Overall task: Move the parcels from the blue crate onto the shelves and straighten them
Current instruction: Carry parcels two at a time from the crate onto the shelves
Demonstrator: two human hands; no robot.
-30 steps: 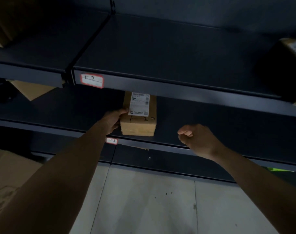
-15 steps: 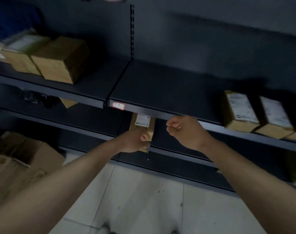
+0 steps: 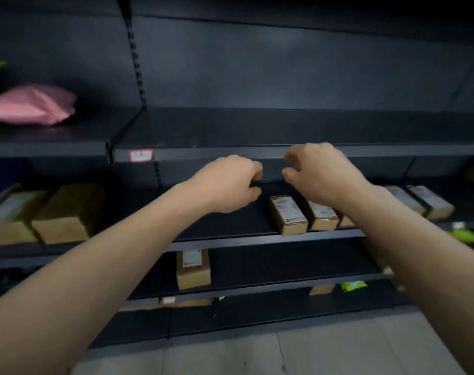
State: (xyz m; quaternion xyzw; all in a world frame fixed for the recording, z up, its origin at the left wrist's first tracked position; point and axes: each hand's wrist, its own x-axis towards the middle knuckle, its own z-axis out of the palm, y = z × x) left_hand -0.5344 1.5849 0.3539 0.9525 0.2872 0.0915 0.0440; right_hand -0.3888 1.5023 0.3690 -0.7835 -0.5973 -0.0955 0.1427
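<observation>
Cardboard parcels already sat on the shelving. A row of small boxes stood on the middle shelf at four o'clock from the hands, and two larger boxes stood at eight o'clock. A single box sat one shelf lower at six o'clock, and a pink mailer lay on the upper shelf at ten o'clock.

Both hands hovered just in front of the upper shelf's front edge and held nothing. The left hand was curled into a loose fist, while the fingers of the right hand hung half-curled and apart.

By that showing, a good share of the shelving was done. The blue crate was out of view, so what remained in it could not be told. The row at four o'clock looked roughly square, though its nearest box seemed slightly skewed and probably still needed a nudge.
</observation>
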